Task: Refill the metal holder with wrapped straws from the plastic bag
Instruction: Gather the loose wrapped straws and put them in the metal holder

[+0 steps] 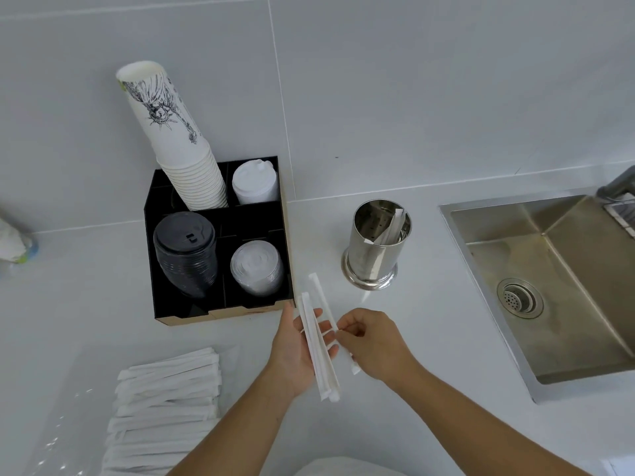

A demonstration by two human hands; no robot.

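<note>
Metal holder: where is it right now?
In the head view the metal holder stands right of centre on the counter, between the black cup organizer and the sink, just beyond the hands.

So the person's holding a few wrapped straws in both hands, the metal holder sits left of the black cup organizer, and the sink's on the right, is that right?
Not quite. The head view shows the metal holder to the right of the black cup organizer, between it and the sink. The left hand and right hand do hold wrapped straws.

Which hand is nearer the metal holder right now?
Right. The right hand sits just below the metal holder, pinching a straw; the left hand, holding wrapped straws, is further to the holder's lower left.
</note>
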